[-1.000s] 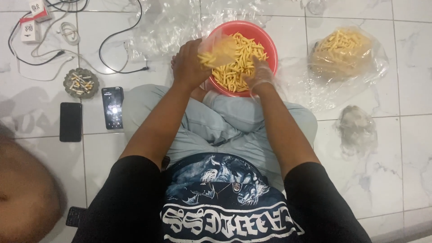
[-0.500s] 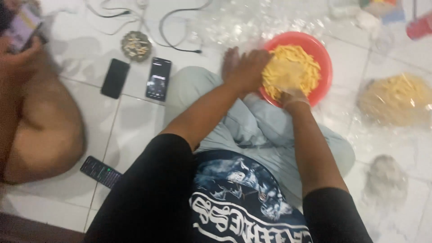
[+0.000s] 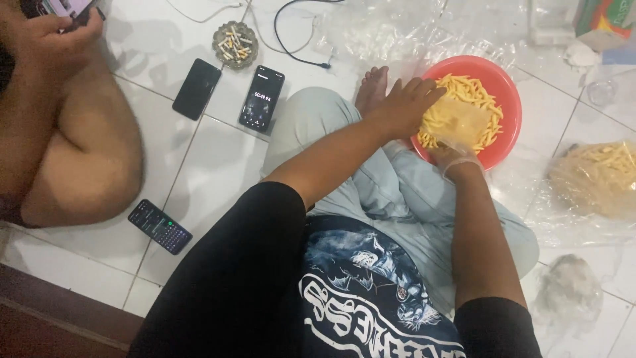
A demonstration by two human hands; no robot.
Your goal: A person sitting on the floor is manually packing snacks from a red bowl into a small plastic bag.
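Head view: a round red plastic bowl (image 3: 507, 93) on the white tiled floor (image 3: 199, 166) holds pale yellow sticks (image 3: 474, 89). Over the bowl, the left hand (image 3: 401, 106) grips a small clear plastic bag (image 3: 457, 122) partly filled with sticks; the gloved right hand (image 3: 452, 157) pinches its near edge. Right of the bowl lies a clear bag of more sticks (image 3: 596, 179); far left of it, a round ashtray with butts (image 3: 235, 44).

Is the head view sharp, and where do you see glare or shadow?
Head view: mostly sharp, slightly soft around the left hand and right hand at the red bowl; white glare on the clear plastic sheet; soft shadows beside the other person's leg on the tiles.
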